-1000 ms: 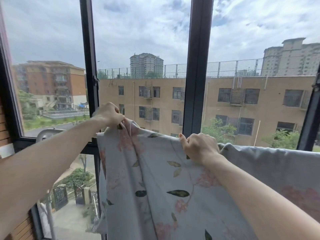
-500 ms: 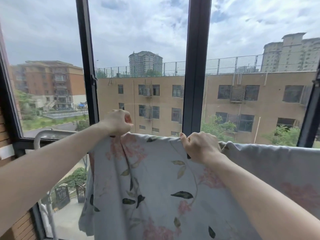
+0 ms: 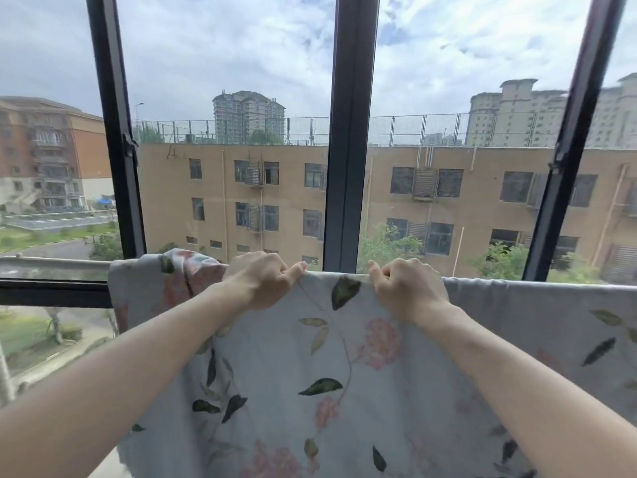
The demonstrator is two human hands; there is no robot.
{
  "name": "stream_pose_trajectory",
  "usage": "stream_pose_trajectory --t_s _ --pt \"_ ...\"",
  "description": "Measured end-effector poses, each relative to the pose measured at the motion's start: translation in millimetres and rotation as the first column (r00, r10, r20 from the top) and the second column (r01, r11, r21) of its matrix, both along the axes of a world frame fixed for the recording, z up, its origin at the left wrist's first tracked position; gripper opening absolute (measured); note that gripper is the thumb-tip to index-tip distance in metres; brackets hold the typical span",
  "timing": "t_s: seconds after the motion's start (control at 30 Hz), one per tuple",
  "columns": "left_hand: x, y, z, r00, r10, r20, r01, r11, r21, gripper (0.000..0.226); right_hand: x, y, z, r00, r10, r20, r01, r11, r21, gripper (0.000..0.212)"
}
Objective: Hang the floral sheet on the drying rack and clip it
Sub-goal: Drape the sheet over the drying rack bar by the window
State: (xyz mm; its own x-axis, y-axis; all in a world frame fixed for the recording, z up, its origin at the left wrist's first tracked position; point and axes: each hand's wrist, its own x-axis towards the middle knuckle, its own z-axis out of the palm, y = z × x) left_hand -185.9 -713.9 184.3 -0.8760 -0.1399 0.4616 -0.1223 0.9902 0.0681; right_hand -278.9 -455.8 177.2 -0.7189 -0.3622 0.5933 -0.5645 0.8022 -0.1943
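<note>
Outside, beyond the dark window frame (image 3: 350, 132), stand tan and brick apartment blocks under a cloudy sky, with trees and a road below. Just inside the glass a pale rail of the drying rack (image 3: 51, 263) runs level from left to right at sill height. Over it hangs the floral sheet (image 3: 310, 374), its top edge lying along the rail's length and the printed cloth falling straight down toward the viewer; its left end is bunched up. Both fists sit side by side on that top edge: the left hand (image 3: 258, 284) and the right hand (image 3: 406, 288) each pinch the fabric with curled fingers.
</note>
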Motion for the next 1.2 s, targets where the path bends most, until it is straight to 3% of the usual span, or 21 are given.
stream_pose_trajectory --t_s 0.2,0.47,0.53,0.63,0.77,0.83,0.93,1.03,1.2 --pt "-7 5 -1 0.999 0.033 -0.009 -0.033 0.999 -0.009 0.077 -24 85 -16 0.978 -0.175 -0.112 0.168 0.983 -0.068 0.064" --pt "-10 16 1 0.996 0.088 0.025 -0.089 0.995 0.052 0.073 -27 78 -19 0.976 -0.203 -0.076 0.199 0.978 -0.06 0.064" --pt "-10 31 5 0.998 0.022 0.05 -0.025 0.998 0.058 0.062 -27 68 -20 0.979 -0.181 -0.087 0.179 0.983 -0.041 0.064" --pt "-12 81 6 0.977 -0.212 0.036 0.209 0.975 0.069 0.032 -26 58 -19 0.982 -0.167 -0.093 0.165 0.986 -0.026 0.062" --pt "-32 140 6 0.922 -0.379 0.075 0.38 0.925 0.005 0.042 -19 58 -14 0.98 -0.179 -0.081 0.176 0.983 -0.046 0.057" --pt "-44 154 2 0.935 -0.346 0.078 0.349 0.937 -0.023 0.033 -18 62 -12 0.984 -0.168 -0.064 0.166 0.985 -0.041 0.055" --pt "-57 164 -13 0.955 -0.291 -0.062 0.286 0.954 -0.088 0.025 -23 79 -16 0.993 -0.117 -0.016 0.116 0.989 -0.088 0.049" --pt "-64 169 -21 0.95 -0.256 -0.176 0.24 0.965 -0.109 0.026 -27 112 -20 0.994 -0.112 -0.009 0.11 0.986 -0.125 0.044" --pt "-71 170 -25 0.961 -0.171 -0.217 0.155 0.984 -0.09 0.03 -33 183 -23 0.982 -0.187 0.009 0.187 0.979 -0.081 0.037"
